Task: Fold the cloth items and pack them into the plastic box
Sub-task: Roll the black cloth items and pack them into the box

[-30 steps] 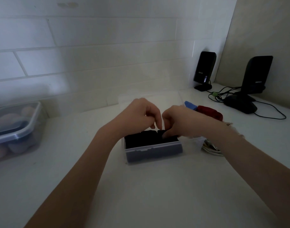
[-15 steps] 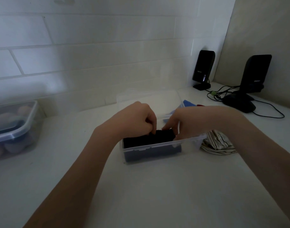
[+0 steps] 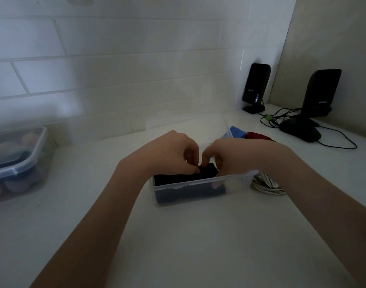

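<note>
A clear plastic box stands on the white counter in front of me. A folded dark cloth fills its left part. My left hand rests over the box with its fingertips pinching the cloth's upper edge. My right hand reaches into the box from the right, fingers pressed against the same cloth. A blue cloth and a red cloth lie behind my right hand. A striped cloth lies bunched just right of the box.
The box's clear lid leans against the tiled wall behind. A lidded container with round items stands at the far left. Two black speakers with cables and a dark mouse occupy the right back corner.
Both hands have pushed the dark cloth lower into the box, my right hand going deeper inside it. The view shifted slightly; the striped cloth shows more beside the box.
</note>
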A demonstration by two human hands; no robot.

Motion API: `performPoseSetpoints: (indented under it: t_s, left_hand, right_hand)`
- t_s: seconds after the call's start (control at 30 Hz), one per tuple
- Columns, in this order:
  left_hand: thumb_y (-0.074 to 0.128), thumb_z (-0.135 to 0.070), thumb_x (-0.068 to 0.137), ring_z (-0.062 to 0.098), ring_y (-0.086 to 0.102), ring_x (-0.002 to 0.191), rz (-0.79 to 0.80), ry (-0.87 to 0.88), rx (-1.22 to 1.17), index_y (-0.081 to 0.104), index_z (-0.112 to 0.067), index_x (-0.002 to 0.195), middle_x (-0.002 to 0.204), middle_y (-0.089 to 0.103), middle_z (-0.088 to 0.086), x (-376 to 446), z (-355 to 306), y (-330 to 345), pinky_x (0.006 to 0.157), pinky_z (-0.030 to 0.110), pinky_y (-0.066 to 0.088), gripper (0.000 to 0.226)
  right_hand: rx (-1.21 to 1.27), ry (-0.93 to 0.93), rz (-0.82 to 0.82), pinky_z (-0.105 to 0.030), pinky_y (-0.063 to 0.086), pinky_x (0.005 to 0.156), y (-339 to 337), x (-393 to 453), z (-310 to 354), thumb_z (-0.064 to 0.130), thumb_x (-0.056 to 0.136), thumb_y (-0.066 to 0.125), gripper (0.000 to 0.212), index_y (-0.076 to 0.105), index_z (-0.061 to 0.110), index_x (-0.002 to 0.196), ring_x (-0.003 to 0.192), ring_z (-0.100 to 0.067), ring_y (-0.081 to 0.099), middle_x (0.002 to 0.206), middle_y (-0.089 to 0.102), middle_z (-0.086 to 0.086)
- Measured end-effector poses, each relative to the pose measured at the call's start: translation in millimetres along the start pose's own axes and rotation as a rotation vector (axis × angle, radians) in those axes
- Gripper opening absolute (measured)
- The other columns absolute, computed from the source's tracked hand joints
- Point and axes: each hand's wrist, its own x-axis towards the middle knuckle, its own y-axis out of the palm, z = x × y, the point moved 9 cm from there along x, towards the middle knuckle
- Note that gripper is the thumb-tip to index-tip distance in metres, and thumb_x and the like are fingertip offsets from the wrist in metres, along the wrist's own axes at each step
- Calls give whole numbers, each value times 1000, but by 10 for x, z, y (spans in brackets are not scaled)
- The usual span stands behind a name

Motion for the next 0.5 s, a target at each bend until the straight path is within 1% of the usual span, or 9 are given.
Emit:
performPoseSetpoints:
  t_s: [0.07, 0.13, 0.2, 0.23, 0.3, 0.37, 0.43, 0.47, 0.5]
  left_hand:
    - [76, -31, 73, 6, 66, 80, 32, 2, -1, 70, -23, 97, 88, 72, -8, 9, 13, 28, 80, 29, 56, 27]
    - [76, -32, 74, 6, 66, 80, 37, 6, 19, 72, -25, 102, 89, 73, -8, 10, 8, 33, 80, 26, 55, 29]
    - [75, -31, 75, 3, 62, 74, 34, 14, 51, 74, -26, 102, 83, 72, -9, 17, -10, 39, 77, 22, 52, 27]
    - [74, -32, 76, 2, 60, 70, 34, 15, 64, 74, -27, 101, 77, 69, -13, 24, -16, 45, 73, 19, 50, 25]
    - [74, -33, 76, 0, 55, 63, 31, 11, 87, 75, -27, 99, 67, 58, -20, 44, -12, 55, 65, 14, 44, 24]
    - [73, -34, 76, -1, 53, 63, 30, 8, 99, 76, -26, 97, 64, 54, -23, 67, 8, 69, 63, 14, 41, 23]
    - [72, -35, 77, 1, 54, 64, 36, 14, 98, 76, -28, 96, 65, 56, -22, 64, 15, 78, 66, 17, 43, 22]
    - [71, -35, 77, 1, 56, 64, 37, 21, 94, 76, -28, 96, 67, 60, -20, 57, 12, 76, 67, 19, 46, 20]
    - [70, -35, 78, 2, 58, 64, 24, 31, 87, 76, -27, 94, 69, 66, -15, 45, 1, 57, 69, 22, 49, 19]
  right_hand:
    - [-16, 2, 8, -22, 36, 67, -1, -3, 22, 46, 70, 75, 55, 57, 30, 119, 67, -4, 38, 73, 32, 20]
    - [-25, 10, 16, -23, 37, 66, 2, -2, 39, 45, 70, 75, 55, 56, 28, 120, 66, -5, 38, 72, 33, 18]
    - [-33, 16, 26, -25, 39, 70, 9, 1, 44, 43, 71, 75, 53, 57, 27, 119, 72, -8, 41, 73, 33, 17]
    - [-31, 16, 30, -26, 38, 73, 13, -1, 42, 43, 71, 75, 53, 57, 27, 118, 74, -8, 41, 74, 33, 17]
    - [-9, 8, 22, -24, 37, 69, 15, 8, 31, 43, 70, 76, 52, 58, 28, 116, 66, -3, 38, 73, 33, 19]
    - [28, -2, 24, -20, 35, 60, 22, 18, 17, 42, 70, 76, 51, 57, 29, 115, 62, 1, 37, 71, 38, 19]
    - [101, -24, 57, -21, 42, 58, 17, 16, -8, 40, 71, 76, 47, 58, 30, 113, 61, -2, 47, 70, 49, 15]
    - [175, -48, 62, -22, 46, 58, -24, -1, -21, 38, 73, 75, 40, 61, 30, 109, 58, -5, 51, 67, 55, 12]
    - [261, -79, 29, -22, 46, 54, -118, -27, -37, 37, 75, 73, 30, 65, 29, 103, 53, -7, 51, 62, 58, 9]
